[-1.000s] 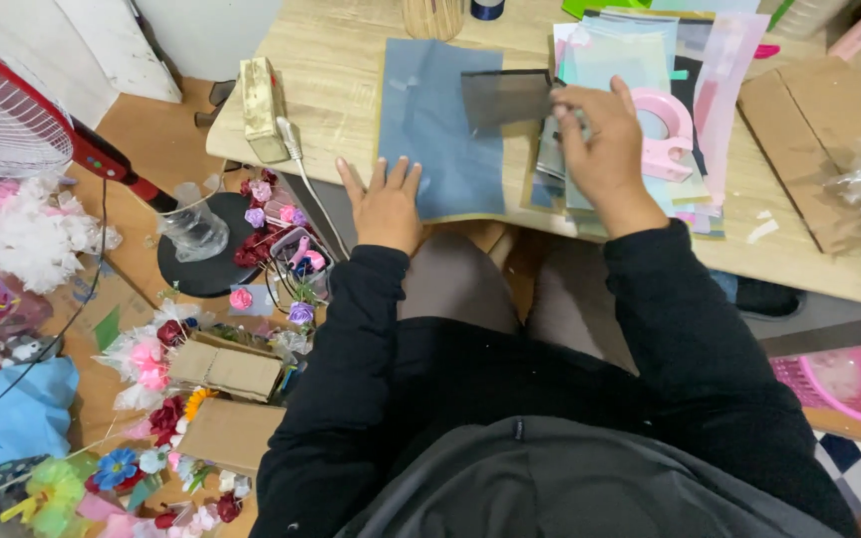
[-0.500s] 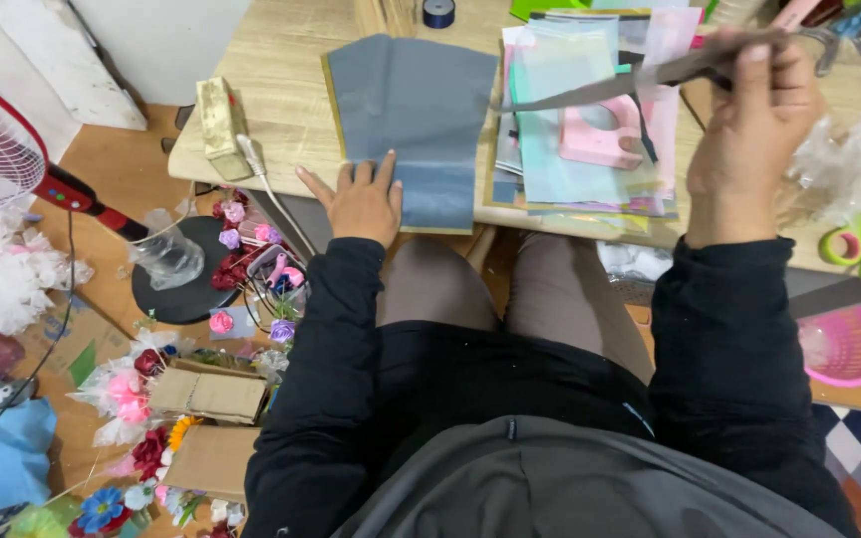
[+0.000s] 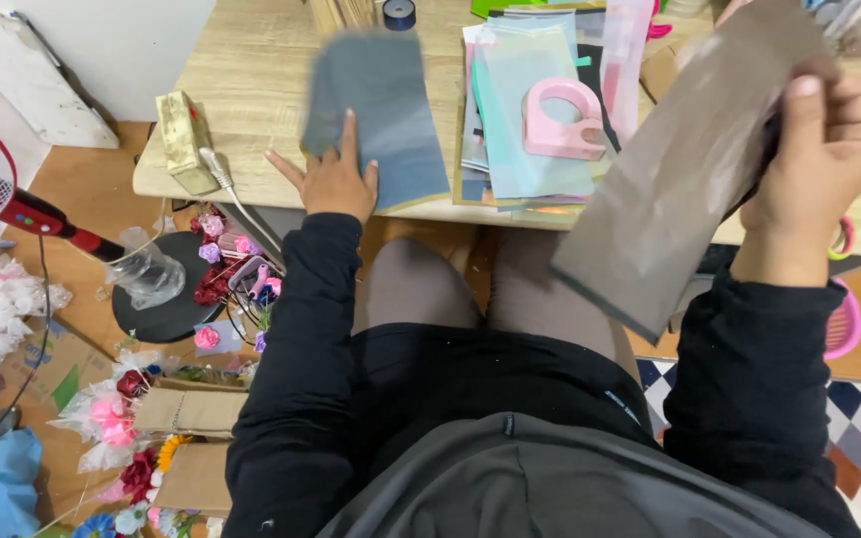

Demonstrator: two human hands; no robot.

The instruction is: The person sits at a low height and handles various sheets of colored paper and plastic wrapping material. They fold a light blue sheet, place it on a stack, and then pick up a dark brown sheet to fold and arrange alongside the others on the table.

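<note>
Head view shows a person seated at a pale wooden table (image 3: 251, 90), looking down over black sleeves and grey trousers. At about 11 o'clock the left hand (image 3: 331, 181) lies flat, fingers spread, palm down on the near end of a blue-grey sheet (image 3: 376, 110) that rests on the table and runs away toward 12 o'clock; the sheet looks blurred. At 2 o'clock the right hand (image 3: 814, 159) is raised off the table and pinches a long grey strip of paper (image 3: 680, 179) — thumb on the near face, the other fingers hidden behind it. The strip tilts from its top corner near 1 o'clock down to a low corner near 3 o'clock, hanging in front of the table edge and the person's knee.

Between the two hands, at 12 to 1 o'clock, a stack of pastel sheets (image 3: 530, 130) lies on the table just beside the blue-grey sheet, with a pink tape dispenser (image 3: 560, 118) on top. A dark roll of tape (image 3: 399, 13) sits at the far edge. At 10 o'clock a small gold box (image 3: 183, 139) stands near the table's corner.

On the floor at 9 o'clock — the round black base (image 3: 161, 299) of a red fan (image 3: 12, 199), artificial flowers (image 3: 221, 269) and cardboard boxes (image 3: 186, 410). A pink basket (image 3: 844, 324) shows at 3 o'clock.
</note>
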